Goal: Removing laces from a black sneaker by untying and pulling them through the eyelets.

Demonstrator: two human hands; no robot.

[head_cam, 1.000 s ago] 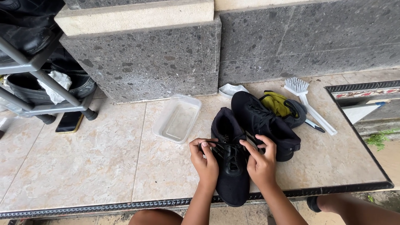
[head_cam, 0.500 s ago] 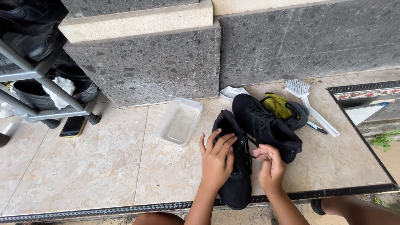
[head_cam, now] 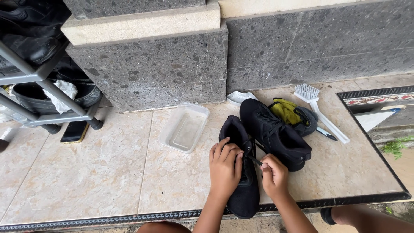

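Note:
A black shoe [head_cam: 243, 196] lies on the beige tiled floor [head_cam: 86, 181], toe toward me. My left hand [head_cam: 225, 166] rests flat on its upper, pressing it down. My right hand [head_cam: 274, 174] pinches a black shoelace [head_cam: 254, 161] that runs from the shoe's eyelets. A second black shoe [head_cam: 276, 131] lies just behind and to the right, touching the first.
A clear plastic tub [head_cam: 184, 128] sits left of the shoes. A white brush [head_cam: 319, 110], a yellow-green cloth [head_cam: 285, 110] and a white lid [head_cam: 239, 96] lie behind. A grey stone wall [head_cam: 302, 47] rises at the back. A metal shoe rack [head_cam: 39, 82] and a phone [head_cam: 74, 131] are at the left.
My left hand moved from the laces to lie flat on the shoe. My right hand drew back toward me, pulling the lace.

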